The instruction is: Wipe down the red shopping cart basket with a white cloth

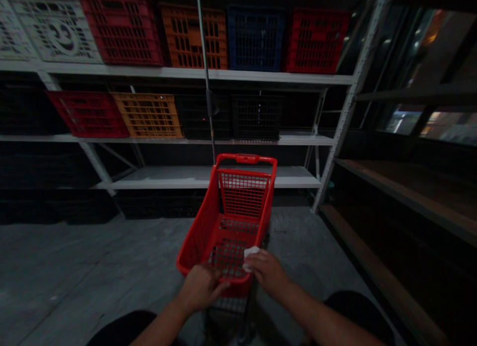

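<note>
In the head view a red plastic shopping cart stands in front of me, its handle at the far end and its low rim nearest me. My left hand is closed over this near rim, with the thumb lying along the outside. A crumpled white cloth, possibly a paper tissue, is pinched in my right hand. That hand is at the right near corner of the basket, with the cloth against the inner side of the rim. Through the basket's lattice floor no goods show.
White metal shelves behind the cart carry a blue crate, an orange crate and several others. A thin pole rises behind the cart. Wooden shelves line the right side. Grey concrete floor surrounds the cart.
</note>
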{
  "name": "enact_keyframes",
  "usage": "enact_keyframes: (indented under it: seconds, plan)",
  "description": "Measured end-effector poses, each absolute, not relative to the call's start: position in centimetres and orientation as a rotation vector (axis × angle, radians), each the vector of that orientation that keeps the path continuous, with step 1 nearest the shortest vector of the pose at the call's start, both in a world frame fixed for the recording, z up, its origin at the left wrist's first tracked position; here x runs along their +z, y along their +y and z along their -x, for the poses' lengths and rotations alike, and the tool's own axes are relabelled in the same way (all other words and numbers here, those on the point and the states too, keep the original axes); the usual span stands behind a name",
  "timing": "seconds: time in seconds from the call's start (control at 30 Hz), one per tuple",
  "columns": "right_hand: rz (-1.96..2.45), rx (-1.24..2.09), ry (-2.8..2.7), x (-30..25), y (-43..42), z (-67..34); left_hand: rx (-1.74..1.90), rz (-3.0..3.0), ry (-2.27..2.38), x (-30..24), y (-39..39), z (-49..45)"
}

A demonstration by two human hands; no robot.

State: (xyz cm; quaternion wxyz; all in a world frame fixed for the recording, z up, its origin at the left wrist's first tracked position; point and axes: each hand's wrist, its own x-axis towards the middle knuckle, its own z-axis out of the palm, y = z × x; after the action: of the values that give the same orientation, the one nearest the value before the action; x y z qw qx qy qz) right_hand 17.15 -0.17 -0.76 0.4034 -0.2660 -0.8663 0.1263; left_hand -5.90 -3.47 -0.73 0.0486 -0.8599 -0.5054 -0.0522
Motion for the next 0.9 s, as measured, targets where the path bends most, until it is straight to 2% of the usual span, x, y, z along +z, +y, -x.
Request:
enact_keyframes:
  seconds: [0.17,0.27,0.47,0.63,0.77,0.9]
  plan:
    - [0.902,0.182,-2.092,0.7,6.7,-18.2,-0.157,2.666,-1.467,-0.9,-2.8,6.5]
    - [0.937,0.142,-2.046,0.1,5.9,-17.0,-0.156,2.680,-1.430,-1.0,-2.4,7.2]
    - [0.641,0.215,-2.175,-1.9,-0.3,-14.5,-0.197,2.667,-1.406,-1.3,-1.8,8.6]
    - [0.689,0.173,-2.202,0.1,5.8,-17.1,-0.235,2.692,-1.352,-0.6,-1.4,9.5]
    - [0.944,0.146,-2.106,1.3,11.3,-18.5,-0.307,2.614,-1.491,0.4,-1.6,9.3]
    - [1.019,0.157,-2.065,0.5,10.3,-16.4,-0.408,2.364,-1.884,1.0,-2.3,5.9]
